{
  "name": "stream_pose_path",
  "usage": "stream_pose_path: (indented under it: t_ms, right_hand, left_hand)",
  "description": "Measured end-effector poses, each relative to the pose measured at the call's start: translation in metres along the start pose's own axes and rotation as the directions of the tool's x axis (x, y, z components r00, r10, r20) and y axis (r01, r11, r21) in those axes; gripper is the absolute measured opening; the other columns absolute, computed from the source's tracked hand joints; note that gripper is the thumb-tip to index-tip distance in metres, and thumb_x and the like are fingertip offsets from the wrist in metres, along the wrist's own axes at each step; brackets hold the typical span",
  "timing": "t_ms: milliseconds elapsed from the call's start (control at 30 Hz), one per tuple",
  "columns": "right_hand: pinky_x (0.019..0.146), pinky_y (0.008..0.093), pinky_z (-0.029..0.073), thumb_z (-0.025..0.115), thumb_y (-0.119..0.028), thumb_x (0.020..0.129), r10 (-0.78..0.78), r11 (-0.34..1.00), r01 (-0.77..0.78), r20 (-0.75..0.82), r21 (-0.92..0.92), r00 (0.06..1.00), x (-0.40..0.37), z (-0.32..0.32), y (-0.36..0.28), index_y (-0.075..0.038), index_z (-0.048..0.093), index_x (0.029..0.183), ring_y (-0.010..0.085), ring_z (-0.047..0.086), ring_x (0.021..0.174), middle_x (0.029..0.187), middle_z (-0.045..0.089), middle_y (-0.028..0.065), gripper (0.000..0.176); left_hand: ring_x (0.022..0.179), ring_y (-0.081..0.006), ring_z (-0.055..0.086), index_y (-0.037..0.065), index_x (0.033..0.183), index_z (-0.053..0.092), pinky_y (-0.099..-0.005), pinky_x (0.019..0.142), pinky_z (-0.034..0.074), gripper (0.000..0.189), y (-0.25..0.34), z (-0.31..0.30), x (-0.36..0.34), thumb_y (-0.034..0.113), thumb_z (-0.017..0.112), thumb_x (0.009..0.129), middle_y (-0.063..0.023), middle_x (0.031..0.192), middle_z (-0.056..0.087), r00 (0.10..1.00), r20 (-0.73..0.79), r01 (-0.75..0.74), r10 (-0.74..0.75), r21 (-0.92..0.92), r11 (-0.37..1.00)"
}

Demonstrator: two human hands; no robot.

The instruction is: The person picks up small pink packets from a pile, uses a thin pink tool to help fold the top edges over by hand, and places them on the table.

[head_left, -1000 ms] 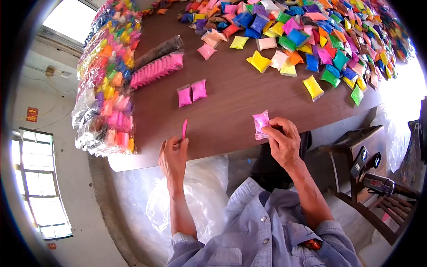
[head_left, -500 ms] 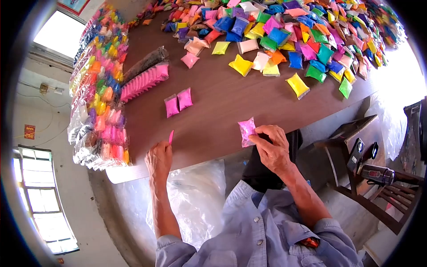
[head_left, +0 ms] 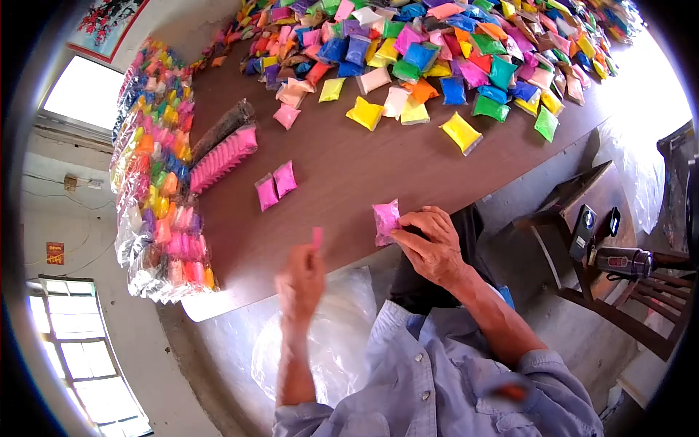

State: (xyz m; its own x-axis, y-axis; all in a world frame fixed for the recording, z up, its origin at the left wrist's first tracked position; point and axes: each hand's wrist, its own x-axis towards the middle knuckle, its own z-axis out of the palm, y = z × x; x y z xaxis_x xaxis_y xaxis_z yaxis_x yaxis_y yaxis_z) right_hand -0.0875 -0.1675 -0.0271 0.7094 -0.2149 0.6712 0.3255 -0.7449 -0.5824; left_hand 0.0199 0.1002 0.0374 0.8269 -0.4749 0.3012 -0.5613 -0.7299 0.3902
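My right hand (head_left: 431,246) pinches the side of a small clear packet with pink filling (head_left: 385,221), held at the near edge of the table. Blurred by motion, my left hand (head_left: 300,280) is closed on a thin flat pink strip (head_left: 317,238) that sticks up from the fingers; its exact kind I cannot make out. Beyond the hands, a pair of pink packets (head_left: 276,185) lies side by side on the brown table (head_left: 328,175). Farther left is a long row of pink packets (head_left: 224,159), with a dark row (head_left: 223,130) beside it.
A large heap of coloured packets (head_left: 480,54) covers the far side of the table. Bagged packets (head_left: 162,175) are stacked along the left edge. On the right stands a wooden stool (head_left: 604,211) with a phone (head_left: 582,233). Clear plastic (head_left: 342,328) hangs below the table edge.
My left hand has moved right with the pink strip, closer to my right hand. The right hand still holds the pink packet. The whole view has shifted slightly.
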Motion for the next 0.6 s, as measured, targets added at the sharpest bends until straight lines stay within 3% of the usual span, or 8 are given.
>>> stream_pose_path:
  t_ms: [33, 67, 100, 267, 500, 600]
  right_hand:
    - [0.106, 0.0476, 0.052, 0.085, -0.001, 0.077, 0.0, 1.0, 0.0, 0.007, 0.004, 1.0, 0.0, 0.001, 0.0, -0.011, 0.079, 0.11, 0.0292, 0.067, 0.11, 0.12, 0.071, 0.0063, 0.035]
    - [0.106, 0.0476, 0.052, 0.085, -0.001, 0.077, -0.001, 1.0, 0.001, 0.007, 0.004, 1.0, 0.0, 0.001, 0.001, -0.011, 0.079, 0.11, 0.0292, 0.067, 0.11, 0.12, 0.071, 0.0063, 0.035]
    - [0.107, 0.0477, 0.052, 0.085, -0.001, 0.077, 0.004, 1.0, -0.004, 0.005, 0.018, 1.0, 0.0, 0.001, 0.002, -0.011, 0.079, 0.11, 0.0291, 0.068, 0.111, 0.122, 0.071, 0.0061, 0.035]
    - [0.108, 0.0473, 0.052, 0.085, -0.002, 0.078, 0.006, 1.0, -0.006, 0.017, 0.005, 1.0, -0.004, -0.001, 0.005, -0.01, 0.078, 0.11, 0.0281, 0.07, 0.113, 0.124, 0.072, 0.0057, 0.033]
    - [0.108, 0.0463, 0.053, 0.084, 0.0, 0.079, 0.034, 0.999, -0.034, 0.006, 0.008, 0.999, 0.001, -0.001, 0.001, -0.01, 0.079, 0.109, 0.0269, 0.071, 0.11, 0.119, 0.073, 0.0054, 0.032]
    - [0.106, 0.0465, 0.054, 0.086, -0.001, 0.078, 0.047, 0.999, -0.047, 0.0, -0.007, 0.999, 0.003, 0.0, 0.001, -0.01, 0.079, 0.106, 0.0273, 0.07, 0.108, 0.114, 0.072, 0.0054, 0.031]
  left_hand:
    - [0.077, -0.03, 0.074, 0.006, 0.107, 0.071, -0.0423, 0.068, 0.058, 0.014, 0.028, 0.006, -0.001, 0.002, 0.074, 0.095, -0.0141, 0.095, 0.074, 0.998, 0.031, -0.047, 0.049, -0.072, 0.996]
    - [0.076, -0.031, 0.075, 0.006, 0.109, 0.071, -0.0421, 0.067, 0.059, 0.017, 0.042, 0.019, -0.005, 0.0, 0.074, 0.094, -0.0138, 0.096, 0.074, 0.997, 0.056, -0.047, 0.054, -0.122, 0.991]
    - [0.077, -0.032, 0.075, 0.006, 0.109, 0.072, -0.0416, 0.069, 0.061, 0.018, 0.056, 0.03, -0.003, -0.001, 0.075, 0.093, -0.0136, 0.097, 0.075, 0.991, 0.001, -0.136, 0.137, -0.11, 0.985]
    - [0.077, -0.0327, 0.075, 0.008, 0.105, 0.075, -0.0414, 0.067, 0.06, 0.012, 0.077, 0.062, 0.001, 0.004, 0.078, 0.095, -0.0124, 0.095, 0.075, 0.98, -0.052, -0.195, 0.191, -0.095, 0.976]
    - [0.074, -0.0324, 0.074, 0.007, 0.101, 0.075, -0.0414, 0.064, 0.057, 0.007, 0.073, 0.065, 0.015, 0.008, 0.08, 0.095, -0.0119, 0.088, 0.074, 0.989, -0.026, -0.144, 0.142, -0.053, 0.988]
    - [0.072, -0.0349, 0.072, 0.01, 0.096, 0.073, -0.0456, 0.062, 0.057, 0.007, 0.071, 0.072, 0.024, 0.013, 0.08, 0.095, -0.0104, 0.085, 0.071, 0.993, -0.036, -0.11, 0.108, -0.068, 0.992]
